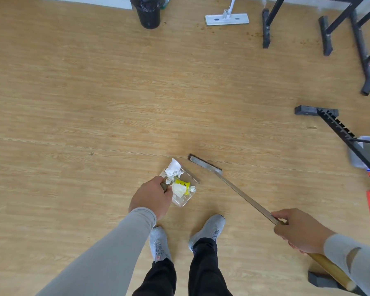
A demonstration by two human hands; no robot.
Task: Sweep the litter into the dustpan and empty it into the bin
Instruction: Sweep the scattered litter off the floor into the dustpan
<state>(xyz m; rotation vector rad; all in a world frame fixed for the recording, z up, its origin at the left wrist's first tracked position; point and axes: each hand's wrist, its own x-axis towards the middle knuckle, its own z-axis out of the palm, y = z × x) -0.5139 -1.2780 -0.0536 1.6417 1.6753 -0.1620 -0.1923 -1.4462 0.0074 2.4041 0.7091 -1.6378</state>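
The left hand (pixel 151 197) grips the clear plastic dustpan (pixel 185 198) full of white and yellow litter (pixel 176 176); the right hand (pixel 298 230) clasps the long-handled broom (pixel 233 185).

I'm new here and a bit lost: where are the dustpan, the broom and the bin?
dustpan (pixel 185 200): head view, clear tray wall
broom (pixel 204 164): head view, brush head
bin (pixel 149 14): head view, black side

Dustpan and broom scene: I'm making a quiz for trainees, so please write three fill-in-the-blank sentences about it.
1. The left hand holds the handle of the clear ____, which contains the litter.
2. The right hand grips the handle of the ____.
3. The black bin stands at the ____ edge of the view.

Missing words: dustpan; broom; top
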